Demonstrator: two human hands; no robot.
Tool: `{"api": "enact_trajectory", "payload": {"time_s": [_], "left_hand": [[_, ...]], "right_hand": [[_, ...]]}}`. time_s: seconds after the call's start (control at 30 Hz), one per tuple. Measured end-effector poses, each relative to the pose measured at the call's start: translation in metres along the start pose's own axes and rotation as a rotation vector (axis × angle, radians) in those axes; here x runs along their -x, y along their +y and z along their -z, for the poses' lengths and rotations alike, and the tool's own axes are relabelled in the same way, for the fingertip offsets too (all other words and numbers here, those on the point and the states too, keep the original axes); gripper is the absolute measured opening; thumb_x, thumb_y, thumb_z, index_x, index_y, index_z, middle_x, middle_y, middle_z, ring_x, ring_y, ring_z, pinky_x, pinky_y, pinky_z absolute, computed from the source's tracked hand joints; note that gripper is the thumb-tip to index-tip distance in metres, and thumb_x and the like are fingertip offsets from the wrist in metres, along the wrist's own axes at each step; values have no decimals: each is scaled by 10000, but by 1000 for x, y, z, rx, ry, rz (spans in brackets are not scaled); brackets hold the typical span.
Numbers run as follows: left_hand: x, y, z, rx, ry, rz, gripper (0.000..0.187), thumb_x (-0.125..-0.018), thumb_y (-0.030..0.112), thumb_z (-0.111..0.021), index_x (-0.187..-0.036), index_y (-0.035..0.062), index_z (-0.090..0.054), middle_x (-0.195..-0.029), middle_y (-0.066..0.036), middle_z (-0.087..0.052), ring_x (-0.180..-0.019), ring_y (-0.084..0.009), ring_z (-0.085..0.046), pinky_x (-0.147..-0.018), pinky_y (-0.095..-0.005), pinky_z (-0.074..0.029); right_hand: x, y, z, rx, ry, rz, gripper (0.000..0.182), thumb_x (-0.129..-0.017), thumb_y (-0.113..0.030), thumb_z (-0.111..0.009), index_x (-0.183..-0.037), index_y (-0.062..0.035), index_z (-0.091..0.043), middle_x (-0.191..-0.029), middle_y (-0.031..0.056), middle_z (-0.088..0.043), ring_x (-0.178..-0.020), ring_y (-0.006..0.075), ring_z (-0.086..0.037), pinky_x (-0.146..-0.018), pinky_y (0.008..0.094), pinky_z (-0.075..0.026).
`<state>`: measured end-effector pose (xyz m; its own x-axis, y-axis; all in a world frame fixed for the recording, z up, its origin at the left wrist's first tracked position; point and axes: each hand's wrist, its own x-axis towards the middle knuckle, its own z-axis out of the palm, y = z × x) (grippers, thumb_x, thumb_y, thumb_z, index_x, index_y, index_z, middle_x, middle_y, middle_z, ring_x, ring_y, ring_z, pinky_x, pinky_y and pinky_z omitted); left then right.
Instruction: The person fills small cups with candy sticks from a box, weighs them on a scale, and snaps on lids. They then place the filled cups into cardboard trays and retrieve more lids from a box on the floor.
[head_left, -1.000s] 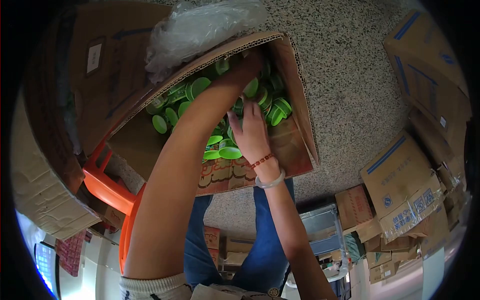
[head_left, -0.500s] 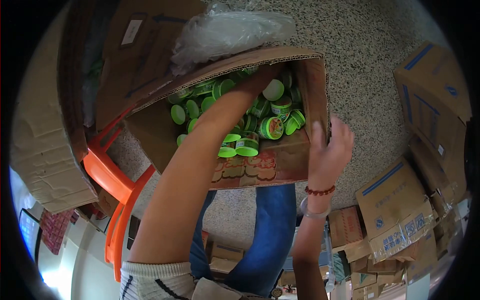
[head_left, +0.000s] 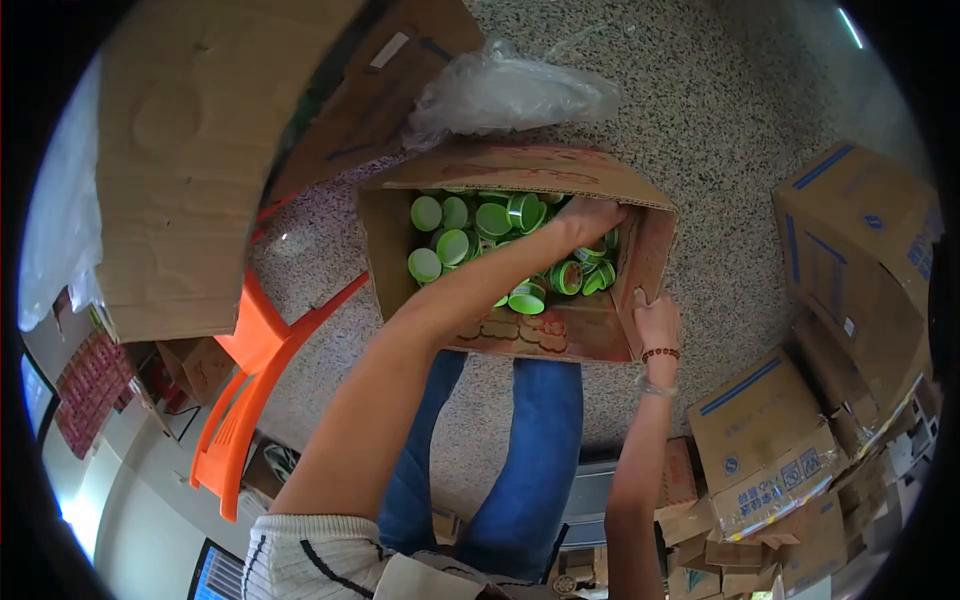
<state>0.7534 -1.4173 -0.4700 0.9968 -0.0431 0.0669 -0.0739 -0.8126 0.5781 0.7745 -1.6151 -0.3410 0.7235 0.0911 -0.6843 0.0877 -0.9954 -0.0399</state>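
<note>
Head view shows the left hand [head_left: 590, 217] still sunk among the green-lidded jars [head_left: 470, 222] in the cardboard box [head_left: 400, 240], its grip hidden. Right hand [head_left: 655, 320] has left the jars and now clamps the box's near-right corner, steadying it.

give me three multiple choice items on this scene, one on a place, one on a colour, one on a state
1. Where is the left hand?
A. inside the cardboard box among the tubs
B. on the orange chair
C. on the plastic bag

2. What colour are the tub lids?
A. red
B. green
C. white

3. What is the right hand doing?
A. hanging free in the air
B. holding the box's right corner
C. holding a tub above the box

Answers:
1 A, the arm reaches over the box wall down to the tubs.
2 B, every lid in view is green.
3 B, its fingers rest on the box edge.
</note>
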Motion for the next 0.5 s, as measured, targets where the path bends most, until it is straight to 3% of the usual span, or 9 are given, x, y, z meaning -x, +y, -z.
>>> {"api": "enact_trajectory", "payload": {"time_s": [0.03, 0.1, 0.13, 0.2, 0.23, 0.3, 0.37, 0.47, 0.5], "left_hand": [[-3, 19, 43, -22, -239, 152, 230, -836, 175, -662, -1024, 42, -656, -900, -161, -716, -854, -372, -703, -747, -470, -571], [11, 45, 91, 113, -195, 445, 244, -830, 128, -626, -1051, 30, -657, -860, -199, -703, -793, -381, -699, -710, -481, -576], [30, 61, 122, 194, -37, 559, 236, -841, 129, -612, -1057, 40, -644, -842, -200, -703, -787, -387, -697, -708, -494, -568], [87, 88, 167, 293, 261, 584, 190, -848, 132, -611, -1015, 41, -607, -806, -188, -692, -755, -394, -685, -669, -498, -556], [120, 108, 194, 327, 256, 697, 197, -852, 134, -600, -1029, 50, -616, -811, -203, -690, -768, -406, -680, -676, -507, -551], [197, 145, 242, 331, 240, 912, 219, -860, 153, -582, -1056, 72, -638, -833, -228, -693, -788, -424, -678, -693, -526, -546], [300, 191, 262, 267, 162, 1115, 244, -873, 192, -570, -1074, 82, -654, -849, -245, -697, -795, -439, -680, -710, -547, -545], [470, 277, 275, 123, -13, 1331, 276, -907, 241, -551, -1078, 58, -666, -854, -262, -693, -797, -459, -678, -726, -573, -541], [514, 316, 279, 96, 22, 1461, 282, -916, 254, -550, -1063, 44, -670, -861, -269, -690, -804, -467, -674, -732, -576, -536]], "right_hand": [[-7, 11, -10, -69, 28, 59, 503, -923, -384, -636, -914, 116, -692, -941, 352, -665, -943, 477, -665, -831, 520, -521], [-13, 15, -16, -103, -30, 88, 518, -934, -398, -624, -930, 115, -696, -947, 357, -663, -952, 483, -662, -840, 517, -520], [-14, 17, -15, -145, -91, 106, 532, -945, -411, -612, -946, 114, -700, -952, 362, -660, -961, 489, -659, -849, 514, -518], [-5, 26, -15, 8, -209, 128, 532, -951, -407, -607, -995, 116, -694, -976, 358, -661, -965, 478, -666, -837, 499, -524], [9, 29, -13, 94, -193, 209, 528, -961, -396, -590, -1015, 120, -686, -991, 339, -675, -964, 454, -681, -842, 495, -525], [24, 61, -47, -223, -311, 241, 397, -895, -294, -626, -1039, 68, -695, -953, 327, -684, -953, 463, -674, -854, 502, -538], [78, 48, -49, -179, -226, 347, 376, -892, -279, -611, -996, 70, -706, -923, 310, -694, -931, 458, -680, -838, 494, -544], [144, -6, -29, -129, -223, 293, 366, -860, -263, -578, -969, 62, -705, -899, 284, -709, -936, 448, -687, -815, 482, -534], [142, -11, -47, -142, -250, 268, 347, -853, -250, -581, -940, 64, -700, -877, 274, -711, -919, 438, -692, -768, 492, -536]]}}
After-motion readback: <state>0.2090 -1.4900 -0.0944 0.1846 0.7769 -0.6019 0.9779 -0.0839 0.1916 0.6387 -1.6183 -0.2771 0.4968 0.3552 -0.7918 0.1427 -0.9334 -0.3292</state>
